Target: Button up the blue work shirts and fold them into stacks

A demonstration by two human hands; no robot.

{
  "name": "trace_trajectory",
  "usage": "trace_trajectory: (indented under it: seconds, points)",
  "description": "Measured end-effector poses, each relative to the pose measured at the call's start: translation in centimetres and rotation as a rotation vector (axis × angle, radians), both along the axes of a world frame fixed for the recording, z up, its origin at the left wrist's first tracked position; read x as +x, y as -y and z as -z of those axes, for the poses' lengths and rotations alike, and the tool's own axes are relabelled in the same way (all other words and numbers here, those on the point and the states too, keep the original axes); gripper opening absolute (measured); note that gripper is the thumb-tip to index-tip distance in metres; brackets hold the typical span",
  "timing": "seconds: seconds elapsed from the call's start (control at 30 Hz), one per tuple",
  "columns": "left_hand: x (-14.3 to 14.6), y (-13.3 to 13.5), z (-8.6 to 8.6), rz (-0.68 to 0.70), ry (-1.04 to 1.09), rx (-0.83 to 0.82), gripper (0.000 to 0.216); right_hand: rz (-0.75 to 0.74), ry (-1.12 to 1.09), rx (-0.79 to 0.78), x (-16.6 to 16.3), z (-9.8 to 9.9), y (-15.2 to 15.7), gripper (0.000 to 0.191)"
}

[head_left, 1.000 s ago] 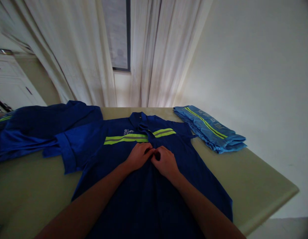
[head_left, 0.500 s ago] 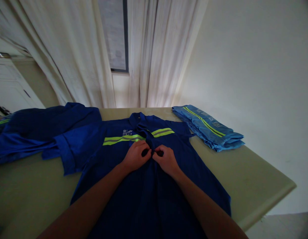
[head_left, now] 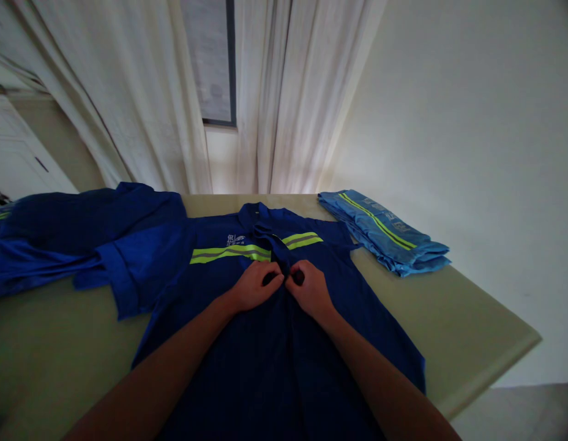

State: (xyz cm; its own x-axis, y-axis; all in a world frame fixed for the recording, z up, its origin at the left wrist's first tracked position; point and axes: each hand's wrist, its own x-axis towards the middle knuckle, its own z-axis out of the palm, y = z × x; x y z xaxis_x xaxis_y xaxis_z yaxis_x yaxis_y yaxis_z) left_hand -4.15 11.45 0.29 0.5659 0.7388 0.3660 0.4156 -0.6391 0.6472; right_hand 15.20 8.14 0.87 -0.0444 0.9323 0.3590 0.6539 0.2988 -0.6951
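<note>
A dark blue work shirt (head_left: 247, 343) with a yellow-green and grey reflective band lies face up, its collar pointing away from me. At the middle of its front, just below the band, my left hand (head_left: 259, 285) pinches the front edge between thumb and fingers. Close against it, my right hand (head_left: 309, 285) pinches the cloth from the other side. Above both hands the front edge is lifted into a loose fold. Whether a button sits between the fingertips is hidden.
On the left a heap of dark blue garments (head_left: 91, 226) touches the shirt. Folded light blue garments (head_left: 380, 229) with yellow-green stripes lie at the right of the table (head_left: 477, 324). Behind are curtains (head_left: 150, 98), and a white wall (head_left: 472, 135) stands at the right.
Both hands have shifted slightly right along the shirt's front, still pinching it, and their fingertips are closer together. The view has moved a little.
</note>
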Motion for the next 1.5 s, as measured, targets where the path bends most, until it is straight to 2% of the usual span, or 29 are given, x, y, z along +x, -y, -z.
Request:
trace_trajectory:
  seconds: [0.13,0.27,0.3,0.4,0.43,0.5,0.57,0.63,0.73,0.87,1.07,1.3,1.4,1.5]
  points:
    - [0.0,-0.4,0.1,-0.131,-0.004,-0.036,0.032,0.053,-0.006,-0.077,0.7,-0.2,-0.8,0.004]
    - [-0.5,-2.4,0.5,-0.212,-0.281,0.132,0.029,0.089,0.168,0.080,0.1,-1.8,0.3,0.007]
    - [-0.7,-3.0,0.5,-0.213,-0.358,0.180,0.028,0.061,0.237,0.058,-0.3,-2.2,1.0,0.013]
    - [-1.0,-4.2,0.2,-0.248,-0.498,0.287,0.027,-0.050,0.437,-0.167,-1.6,-2.6,2.7,0.035]
    - [-1.0,-4.3,0.0,-0.274,-0.518,0.321,0.026,-0.061,0.474,-0.226,-1.8,-2.4,3.0,0.036]
    - [-0.7,-3.7,-0.4,-0.318,-0.538,0.400,0.020,-0.054,0.455,-0.250,-1.7,-1.9,2.9,0.025]
    - [-0.3,-2.5,-0.5,-0.326,-0.521,0.464,0.012,-0.057,0.320,-0.229,-1.0,-1.2,2.3,0.013]
    - [0.1,-0.9,-0.4,-0.291,-0.437,0.433,0.012,-0.095,0.115,-0.237,0.1,-0.6,1.5,0.012]
    - [0.2,1.1,0.0,-0.159,-0.275,0.262,0.014,-0.189,-0.140,-0.265,1.3,0.1,1.0,0.013]
    - [-0.3,2.1,-0.3,-0.024,-0.217,0.210,0.017,-0.236,-0.244,-0.241,1.5,0.2,1.3,0.013]
    - [-0.3,1.9,-0.6,0.054,-0.277,0.171,0.015,-0.212,-0.129,-0.164,1.2,-0.5,2.0,0.011]
    - [-0.2,2.0,-0.6,0.112,-0.309,0.247,0.012,-0.087,0.281,-0.028,0.5,-0.7,2.8,0.011]
    - [-0.1,2.1,-0.8,0.116,-0.335,0.262,0.012,-0.105,0.357,-0.045,0.6,-1.0,3.0,0.009]
    - [-0.1,2.1,-0.8,0.072,-0.328,0.248,0.011,-0.165,0.346,-0.061,1.0,-1.3,2.8,0.011]
